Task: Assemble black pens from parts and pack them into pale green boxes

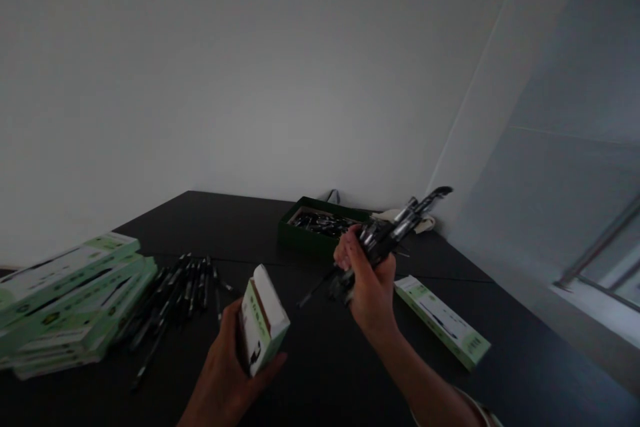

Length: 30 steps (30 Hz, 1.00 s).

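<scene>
The left hand (223, 373) holds a small white-and-green box (263, 320) upright above the desk (340, 380), its fingers (273, 365) closed around the box's lower part. The right hand (367, 283) is raised a little higher and well apart from it, with its fingers (345, 253) closed tightly on a bundle of black pens (387, 240) with silver parts. The pens fan out past the hand toward the far corner, and one thin pen (315, 287) pokes out low toward the left hand. On the near left of the desk lies a stack of similar boxes (65, 300), slightly askew and partly cut off by the frame. Just beside it, a spread of loose pens (175, 293) lies roughly side by side. Farther back, behind the right hand, a dark green tray (297, 237) holds a heap of more pens (323, 223), and a pale cloth (413, 220) lies just beyond its right end. To the right of the right hand, a single flat box (443, 320) lies on the desk by itself. A white wall (250, 80) rises behind the desk.
</scene>
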{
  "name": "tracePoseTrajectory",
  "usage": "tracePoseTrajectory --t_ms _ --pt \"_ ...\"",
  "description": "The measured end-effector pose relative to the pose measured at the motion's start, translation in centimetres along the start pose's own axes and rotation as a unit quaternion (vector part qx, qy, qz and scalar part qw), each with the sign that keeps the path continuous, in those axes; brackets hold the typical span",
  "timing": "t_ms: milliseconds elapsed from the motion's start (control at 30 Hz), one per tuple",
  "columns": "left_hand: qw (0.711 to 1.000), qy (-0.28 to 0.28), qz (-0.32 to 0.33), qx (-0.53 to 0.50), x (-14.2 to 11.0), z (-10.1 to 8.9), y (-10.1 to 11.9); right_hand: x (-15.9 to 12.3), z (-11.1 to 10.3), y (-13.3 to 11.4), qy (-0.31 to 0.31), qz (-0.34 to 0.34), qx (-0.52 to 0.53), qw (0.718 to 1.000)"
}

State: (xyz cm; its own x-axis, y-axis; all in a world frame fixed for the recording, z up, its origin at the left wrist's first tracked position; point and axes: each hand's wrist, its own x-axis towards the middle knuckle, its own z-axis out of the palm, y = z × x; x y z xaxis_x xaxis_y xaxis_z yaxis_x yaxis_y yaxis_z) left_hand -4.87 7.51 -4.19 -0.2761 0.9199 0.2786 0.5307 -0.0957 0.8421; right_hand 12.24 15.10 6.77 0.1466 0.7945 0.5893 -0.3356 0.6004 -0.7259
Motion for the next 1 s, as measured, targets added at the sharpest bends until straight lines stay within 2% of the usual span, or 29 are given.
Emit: tracePoseTrajectory --t_ms 100,167,267,367,467,533,667,767,900,1000 --pt "0.999 0.002 0.006 0.032 -0.2 0.2 -0.1 1.0 0.6 -4.5 0.008 -0.05 0.067 0.996" --pt "0.998 0.0 0.011 0.054 -0.3 0.3 -0.2 1.4 1.3 -7.7 -0.01 -0.082 0.145 0.986" --pt "0.996 -0.003 0.026 0.082 -0.3 0.4 -0.5 0.9 2.6 -10.3 -0.047 -0.095 0.197 0.975" --pt "0.994 -0.001 0.049 0.097 -0.2 0.5 -1.0 -0.1 3.5 -9.1 -0.091 -0.07 0.204 0.972" --pt "0.993 0.003 0.057 0.106 -0.1 0.6 -1.5 -0.3 3.3 -6.8 -0.104 -0.058 0.177 0.977" --pt "0.992 0.006 0.057 0.114 -0.1 0.7 -1.6 0.1 2.9 -6.2 -0.1 -0.069 0.166 0.979" --pt "0.991 0.006 0.058 0.117 -0.1 0.7 -1.8 0.5 2.4 -6.9 -0.099 -0.085 0.143 0.981" --pt "0.993 -0.001 0.055 0.108 -0.2 0.9 -2.1 -0.2 2.5 -6.7 -0.116 -0.069 0.083 0.987" --pt "0.995 0.001 0.038 0.093 0.1 1.3 -2.3 -1.3 2.4 -6.4 -0.141 -0.08 0.029 0.986" --pt "0.997 0.014 0.023 0.072 0.7 0.8 -1.8 -0.6 1.6 -7.0 -0.117 -0.09 0.009 0.989"
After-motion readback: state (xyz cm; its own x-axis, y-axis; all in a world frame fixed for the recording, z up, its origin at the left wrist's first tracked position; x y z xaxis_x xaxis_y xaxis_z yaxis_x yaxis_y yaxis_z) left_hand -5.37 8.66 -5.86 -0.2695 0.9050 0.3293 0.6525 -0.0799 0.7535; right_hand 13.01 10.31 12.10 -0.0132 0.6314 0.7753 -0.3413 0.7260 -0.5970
